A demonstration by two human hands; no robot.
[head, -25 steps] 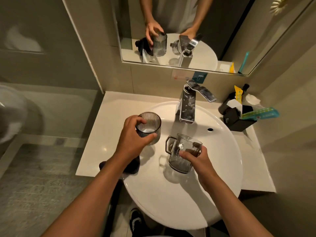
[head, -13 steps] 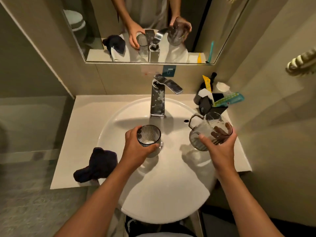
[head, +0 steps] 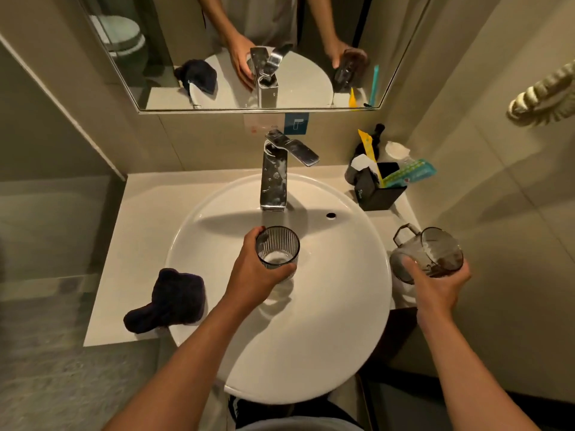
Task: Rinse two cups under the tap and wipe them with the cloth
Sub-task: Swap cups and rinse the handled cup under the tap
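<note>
My left hand (head: 258, 275) grips the ribbed smoky glass tumbler (head: 278, 251) below the chrome tap (head: 275, 178), my right hand (head: 435, 286) the handled clear mug (head: 426, 253); rinsing needs water on.

white counter (head: 140, 219): round basin (head: 311, 353), dark cloth (head: 168, 301), black caddy (head: 378, 192).

A white oval basin (head: 311, 353) sits in a pale countertop (head: 137, 231) against beige tiled walls (head: 497, 150). A frameless mirror (head: 311, 14) hangs above it, reflecting a white toilet (head: 124, 35). A blue sticker (head: 296, 123) is fixed to the wall below the mirror. A black caddy (head: 379, 194) holding toiletries stands at the back right corner of the countertop. The floor (head: 46, 384) at left is grey and speckled. Lighting is warm and dim.
</note>
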